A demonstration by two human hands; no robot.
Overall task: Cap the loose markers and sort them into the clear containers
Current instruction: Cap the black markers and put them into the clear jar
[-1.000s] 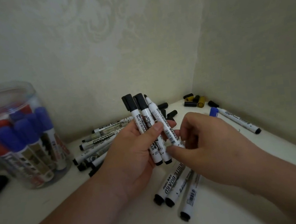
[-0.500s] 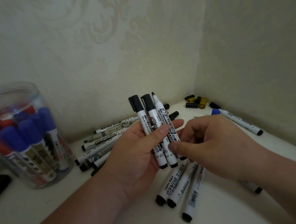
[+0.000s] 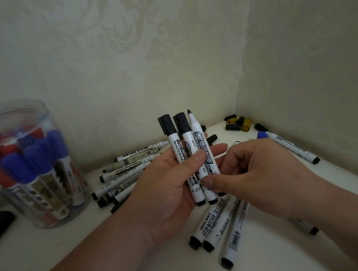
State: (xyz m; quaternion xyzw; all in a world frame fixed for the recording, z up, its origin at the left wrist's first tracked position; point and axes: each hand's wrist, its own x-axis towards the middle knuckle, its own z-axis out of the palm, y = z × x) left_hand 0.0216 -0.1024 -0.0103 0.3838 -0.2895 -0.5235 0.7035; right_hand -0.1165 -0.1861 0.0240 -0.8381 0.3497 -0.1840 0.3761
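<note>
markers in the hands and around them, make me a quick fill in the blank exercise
1. The left hand holds ___ markers upright.
2. The right hand pinches the uncapped marker; the other two wear ___ caps.
3. The clear container holds markers with red and ___ caps.
4. The loose caps in the corner are black and ___.
Missing words: three; black; blue; yellow.
</note>
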